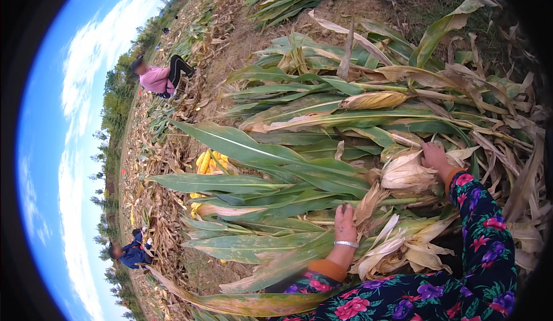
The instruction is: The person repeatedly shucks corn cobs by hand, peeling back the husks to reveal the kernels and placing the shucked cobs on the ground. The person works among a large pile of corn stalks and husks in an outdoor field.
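Observation:
Cut maize stalks with long green leaves (276, 150) lie across the ground before me. My right hand (435, 160) is curled over the edge of a pale, dry-husked maize ear (408, 173), its fingers partly behind the husk. Lower in the picture, my left hand (344, 226) rests among the leaves, beside a crumpled brown dry leaf (369, 206). Its fingertips are hidden, so its grip is unclear. A silver bracelet (347, 243) circles that wrist. Close by it lie loose whitish husks (382, 252). Another husked ear (375, 100) lies on the stalks.
The view is turned sideways, with sky at the left. Bare yellow maize ears (207, 162) are piled beyond the leaf tips. A person in pink (157, 79) and another in dark blue (134, 252) are farther off in the field. More stalks (293, 1) lie at the top.

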A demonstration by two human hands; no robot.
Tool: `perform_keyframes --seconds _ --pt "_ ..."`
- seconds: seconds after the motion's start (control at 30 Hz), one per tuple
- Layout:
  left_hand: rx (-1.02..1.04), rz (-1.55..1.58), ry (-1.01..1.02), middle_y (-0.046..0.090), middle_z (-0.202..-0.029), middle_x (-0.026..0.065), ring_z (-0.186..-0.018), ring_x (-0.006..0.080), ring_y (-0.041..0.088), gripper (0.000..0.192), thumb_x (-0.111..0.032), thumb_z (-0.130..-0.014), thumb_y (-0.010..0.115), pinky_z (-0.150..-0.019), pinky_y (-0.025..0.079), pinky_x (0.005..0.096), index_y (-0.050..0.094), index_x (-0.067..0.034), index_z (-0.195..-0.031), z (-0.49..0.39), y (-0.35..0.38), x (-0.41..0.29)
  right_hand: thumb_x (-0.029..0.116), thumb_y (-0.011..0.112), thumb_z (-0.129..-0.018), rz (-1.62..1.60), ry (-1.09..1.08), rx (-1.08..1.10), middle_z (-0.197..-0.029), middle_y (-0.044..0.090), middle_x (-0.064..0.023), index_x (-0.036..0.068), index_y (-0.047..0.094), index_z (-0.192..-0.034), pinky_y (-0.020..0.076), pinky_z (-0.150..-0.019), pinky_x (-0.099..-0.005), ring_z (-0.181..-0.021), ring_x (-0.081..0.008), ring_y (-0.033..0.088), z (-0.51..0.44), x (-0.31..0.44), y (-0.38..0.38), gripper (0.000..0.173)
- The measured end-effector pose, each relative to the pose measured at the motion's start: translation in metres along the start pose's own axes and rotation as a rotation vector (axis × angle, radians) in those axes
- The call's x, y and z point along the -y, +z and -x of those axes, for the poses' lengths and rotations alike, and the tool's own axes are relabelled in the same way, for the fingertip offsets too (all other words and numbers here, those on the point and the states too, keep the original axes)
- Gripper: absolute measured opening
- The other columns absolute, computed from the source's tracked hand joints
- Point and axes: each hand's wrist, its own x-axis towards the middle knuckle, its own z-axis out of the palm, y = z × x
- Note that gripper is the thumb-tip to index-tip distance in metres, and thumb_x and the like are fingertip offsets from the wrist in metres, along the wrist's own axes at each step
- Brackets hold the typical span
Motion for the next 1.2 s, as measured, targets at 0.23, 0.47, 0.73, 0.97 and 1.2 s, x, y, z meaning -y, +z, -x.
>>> perform_keyframes --seconds 0.23,0.47,0.73,0.97,1.2 --pt "0.004 -0.019 0.007 0.054 -0.085 0.002 -0.077 0.0121 0.048 0.021 -0.023 -0.099 0.051 -0.074 0.042 0.0269 0.053 -0.003 -0.096 -0.002 -0.004 0.003 0.03 0.065 -0.076 -0.028 -0.02 0.08 -0.106 0.062 -0.0163 0.007 0.057 -0.111 0.0481 -0.083 -0.0469 -0.101 -0.0342 0.061 -0.01 -0.001 -0.01 0.043" --pt "-0.057 -0.032 0.049 0.051 -0.084 -0.0011 -0.076 0.0104 0.047 0.017 -0.023 -0.097 0.054 -0.073 0.041 0.0256 0.055 -0.007 -0.094 -0.002 -0.015 0.0 0.04 0.062 -0.078 0.041 -0.283 0.33 -0.089 0.069 -0.0147 0.013 0.067 -0.098 0.0523 -0.074 -0.0458 -0.085 -0.0358 0.066 -0.008 0.036 -0.052 0.035" --pt "0.009 0.027 -0.059 0.058 -0.095 0.0099 -0.081 0.0216 0.06 0.025 -0.025 -0.097 0.055 -0.071 0.05 0.0351 0.049 -0.005 -0.111 0.006 0.014 -0.018 0.027 0.071 -0.073 -0.018 -0.489 -0.086 -0.082 0.065 -0.0105 0.01 0.062 -0.096 0.0522 -0.07 -0.0436 -0.081 -0.0303 0.065 0.062 0.029 -0.052 0.03" --pt "0.007 -0.474 0.236 0.056 -0.104 0.0091 -0.091 0.016 0.054 0.028 -0.018 -0.097 0.056 -0.08 0.046 0.0312 0.052 0.002 -0.115 -0.013 -0.004 -0.005 0.027 0.063 -0.078 -0.227 -0.319 0.166 -0.119 0.053 -0.0169 0.004 0.056 -0.111 0.0462 -0.087 -0.0473 -0.111 -0.0327 0.056 0.104 0.05 -0.059 0.041" --pt "0.448 -1.365 1.069 0.054 -0.131 0.0155 -0.127 0.0347 0.046 0.041 -0.019 -0.089 0.062 -0.108 0.032 0.0469 0.054 -0.003 -0.125 -0.002 0.042 -0.044 0.024 0.063 -0.076 -0.149 -0.562 0.04 -0.111 0.058 -0.0131 0.003 0.059 -0.1 0.0433 -0.09 -0.046 -0.107 -0.0309 0.057 0.139 0.051 -0.058 0.032"
